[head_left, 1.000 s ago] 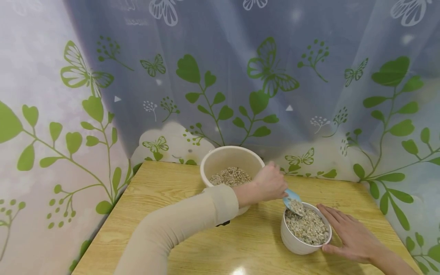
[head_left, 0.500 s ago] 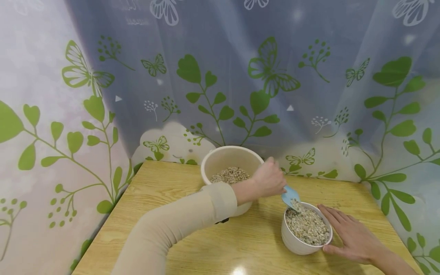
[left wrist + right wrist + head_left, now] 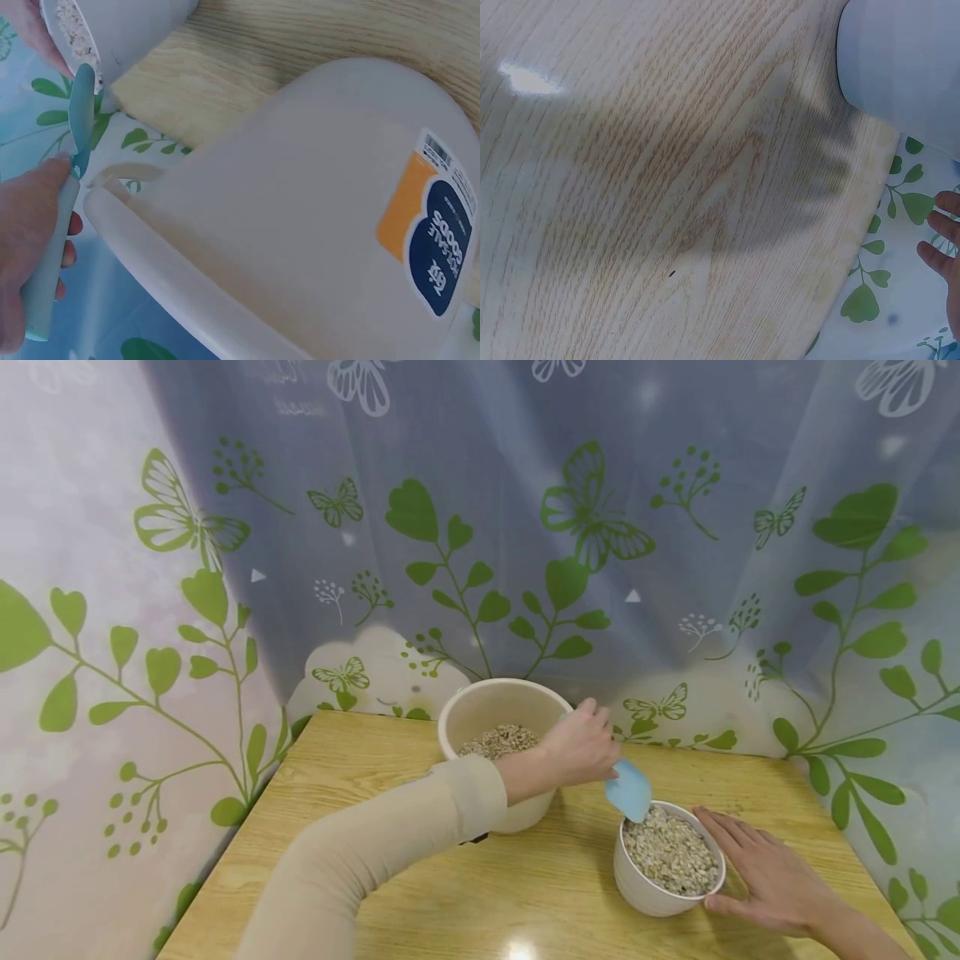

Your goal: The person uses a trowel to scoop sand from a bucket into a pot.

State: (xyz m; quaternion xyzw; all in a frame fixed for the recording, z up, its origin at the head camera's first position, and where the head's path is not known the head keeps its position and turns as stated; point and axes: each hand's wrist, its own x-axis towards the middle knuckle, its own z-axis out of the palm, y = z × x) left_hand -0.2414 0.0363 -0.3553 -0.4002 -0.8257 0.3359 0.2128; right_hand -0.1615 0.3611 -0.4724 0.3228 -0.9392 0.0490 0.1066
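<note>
My left hand (image 3: pixel 580 745) grips the handle of a light blue spoon (image 3: pixel 630 789). The spoon is tipped, its back facing up and its tip at the left rim of a white bowl (image 3: pixel 651 893). Pale flakes, like rolled oats (image 3: pixel 671 853), fill the bowl nearly to the rim. Seen edge-on in the left wrist view, the spoon (image 3: pixel 81 120) points at the bowl's mouth. My right hand (image 3: pixel 776 881) rests against the bowl's right side, fingers extended. A few of its fingertips (image 3: pixel 934 259) show at the right edge of the right wrist view.
A cream bucket (image 3: pixel 517 814) with more mixed grain (image 3: pixel 501 742) stands at the back of the wooden table (image 3: pixel 450 893), partly behind my left forearm. Its labelled side (image 3: pixel 322 187) fills much of the left wrist view. A patterned curtain (image 3: pixel 480 527) hangs behind.
The spoon held flakes a second ago; my left hand has turned it over, and its back now faces up with the flakes gone. The right hand and bowl have stayed put.
</note>
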